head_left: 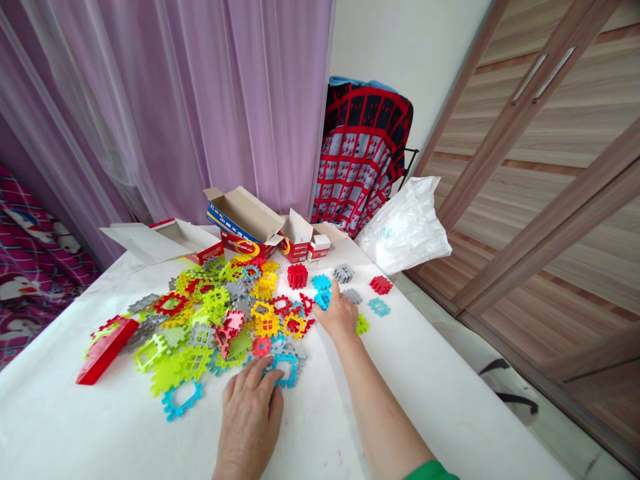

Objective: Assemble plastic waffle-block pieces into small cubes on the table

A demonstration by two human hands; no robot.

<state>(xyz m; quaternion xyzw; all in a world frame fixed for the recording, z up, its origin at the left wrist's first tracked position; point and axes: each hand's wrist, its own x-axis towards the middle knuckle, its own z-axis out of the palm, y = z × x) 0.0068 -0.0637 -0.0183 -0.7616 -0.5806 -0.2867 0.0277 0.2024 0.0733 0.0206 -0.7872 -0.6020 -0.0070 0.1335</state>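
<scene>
A pile of colourful toothed plastic pieces (pixel 215 313) spreads over the white table. My left hand (pixel 253 407) lies at the pile's near edge, fingers bent a little and touching a blue frame-shaped piece (pixel 286 371). Farther forward and to the right, my right hand (pixel 338 313) has its thumb and fingers around a blue piece (pixel 323 299). Just beyond it are another blue piece (pixel 321 283) and a grey stack (pixel 343 273). A red stack (pixel 297 276) stands to their left. A green piece (pixel 362 325) shows beside my right hand.
Opened boxes (pixel 245 217) line the table's far edge, with a small red-and-white box (pixel 319 247) beside them. A white plastic bag (pixel 407 227) is at the far right corner. A red block (pixel 107 350) lies left of the pile. Red (pixel 381 285) and teal (pixel 379 307) pieces lie near the right edge.
</scene>
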